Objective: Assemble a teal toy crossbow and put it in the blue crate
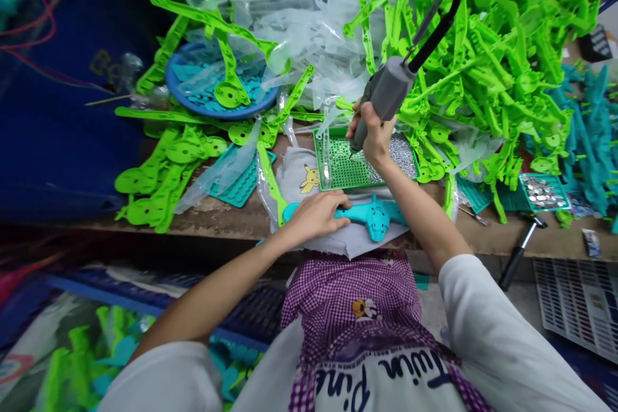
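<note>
My left hand (316,214) lies flat on a teal plastic toy part (374,214) that rests on a white cloth (355,239) at the bench's front edge. My right hand (373,131) is wrapped round a grey powered screwdriver (383,95) hung from a black cable (444,9). Its tip points down onto a green perforated screw tray (347,170) holding small silver screws (403,153).
Heaps of bright green plastic parts (487,58) and clear bags (299,6) fill the back of the bench. A blue dish (212,87) sits at the left, a small tray of metal pieces (543,192) and a hammer (519,252) at the right.
</note>
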### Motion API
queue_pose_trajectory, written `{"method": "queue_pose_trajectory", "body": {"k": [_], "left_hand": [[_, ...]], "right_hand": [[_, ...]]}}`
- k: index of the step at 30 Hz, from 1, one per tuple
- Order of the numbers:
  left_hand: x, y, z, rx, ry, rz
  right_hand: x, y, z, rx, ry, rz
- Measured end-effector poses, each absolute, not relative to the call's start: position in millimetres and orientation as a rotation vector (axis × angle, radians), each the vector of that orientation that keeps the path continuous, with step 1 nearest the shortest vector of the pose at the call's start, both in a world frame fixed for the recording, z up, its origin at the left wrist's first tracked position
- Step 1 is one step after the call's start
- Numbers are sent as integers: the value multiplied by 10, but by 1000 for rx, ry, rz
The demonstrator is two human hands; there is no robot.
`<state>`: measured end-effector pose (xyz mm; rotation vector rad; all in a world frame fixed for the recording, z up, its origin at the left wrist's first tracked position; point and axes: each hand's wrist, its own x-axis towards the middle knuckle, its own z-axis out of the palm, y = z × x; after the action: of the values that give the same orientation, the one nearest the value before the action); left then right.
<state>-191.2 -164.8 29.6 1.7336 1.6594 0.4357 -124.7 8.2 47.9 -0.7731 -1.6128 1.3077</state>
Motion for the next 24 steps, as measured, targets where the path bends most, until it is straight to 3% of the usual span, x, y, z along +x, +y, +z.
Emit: {"method": "queue_pose_trajectory", "body": {"k": [10, 19, 24], "left_hand": [[-1911, -1654, 294, 1734, 1674, 454], [-1926, -1659, 290, 1755, 1664, 438], [-1914, -1655, 270, 1779, 1689, 403]], "right_hand": [[-1282, 27, 511, -715, -1666, 1283], [-688, -236, 1052, -701, -1481, 1286], [-190, -622, 798, -546, -1551, 1382]]}}
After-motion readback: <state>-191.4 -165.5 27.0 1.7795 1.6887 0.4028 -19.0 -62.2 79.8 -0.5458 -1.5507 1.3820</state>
